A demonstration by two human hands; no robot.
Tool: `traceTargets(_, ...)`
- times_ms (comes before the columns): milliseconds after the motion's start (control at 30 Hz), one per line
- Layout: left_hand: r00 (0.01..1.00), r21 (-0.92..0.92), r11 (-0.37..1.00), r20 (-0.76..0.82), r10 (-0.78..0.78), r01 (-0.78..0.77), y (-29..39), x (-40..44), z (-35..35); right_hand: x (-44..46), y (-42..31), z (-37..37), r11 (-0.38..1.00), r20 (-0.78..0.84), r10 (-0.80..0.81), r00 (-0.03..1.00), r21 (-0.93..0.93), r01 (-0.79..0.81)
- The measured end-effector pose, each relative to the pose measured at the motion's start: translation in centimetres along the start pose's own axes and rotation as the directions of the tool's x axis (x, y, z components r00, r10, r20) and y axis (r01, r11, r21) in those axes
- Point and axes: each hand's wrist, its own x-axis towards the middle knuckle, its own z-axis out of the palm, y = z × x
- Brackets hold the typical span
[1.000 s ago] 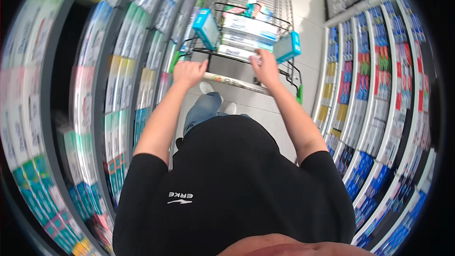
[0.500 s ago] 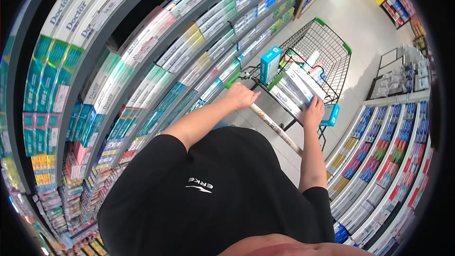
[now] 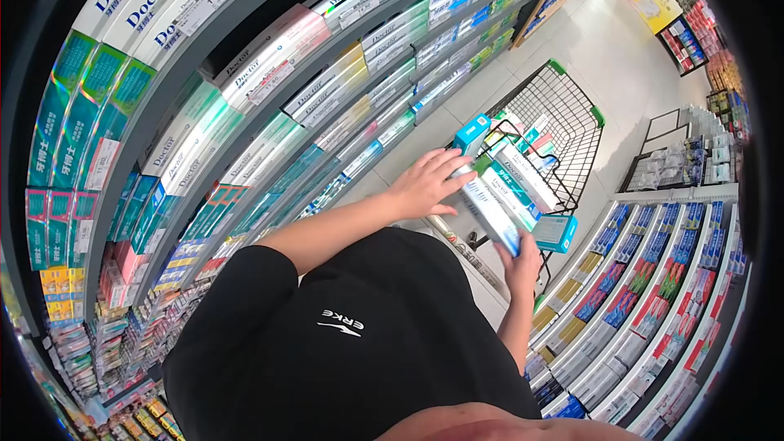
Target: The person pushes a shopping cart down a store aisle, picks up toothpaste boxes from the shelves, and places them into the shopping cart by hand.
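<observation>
A long white toothpaste box (image 3: 492, 214), blurred by motion, is tilted above the cart handle in front of me. My right hand (image 3: 518, 263) grips its lower right end between thumb and fingers. At the upper left end is my left hand (image 3: 426, 185), its fingers stretched and spread; whether they touch the box I cannot tell. More toothpaste boxes (image 3: 523, 181), white and teal, lie stacked in the child-seat end of the shopping cart (image 3: 563, 102). The cart handle (image 3: 469, 251) is partly hidden beneath my hands and the box.
To the left, curved-looking shelves hold rows of toothpaste boxes (image 3: 151, 0) with price tags. Lower shelves of packaged goods (image 3: 637, 278) stand to the right. A blue panel (image 3: 555, 233) sits at the cart's near right corner, another blue panel (image 3: 471, 135) at its left. Tiled floor (image 3: 584, 20) runs ahead.
My left hand has let go of the cart handle and moved right to the toothpaste box. My right hand has drawn the box toward me, off the stack. The view has shifted slightly.
</observation>
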Motion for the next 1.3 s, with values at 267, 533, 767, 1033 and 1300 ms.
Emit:
traceTargets(267,0.857,-0.074,0.997,0.514,0.046,-0.01,-1.5,-0.7,-8.2,-0.4,-9.5,-2.9,0.944,-0.049,-0.299,0.953,0.129,0.302)
traceTargets(533,0.908,0.115,0.921,-0.253,-0.334,0.371,-9.9,2.0,-17.5,-6.4,-3.8,6.3,0.985,0.12,0.155,0.981,0.056,-0.162)
traceTargets(767,0.679,0.134,0.68,-0.335,-0.653,0.72,-17.5,9.6,-25.3,-6.9,-4.2,7.9,0.958,0.171,0.257,0.951,-0.177,-0.227)
traceTargets(1033,0.694,0.432,0.547,-0.371,-0.617,0.717,-23.4,11.4,-22.5,-6.5,-4.7,7.7,0.961,0.129,0.247,0.96,-0.16,-0.226)
traceTargets(1300,0.684,0.423,0.544,-0.351,-0.639,0.725,-23.4,11.2,-22.5,-6.4,-4.7,8.1,0.959,0.094,0.24,0.966,-0.178,-0.221)
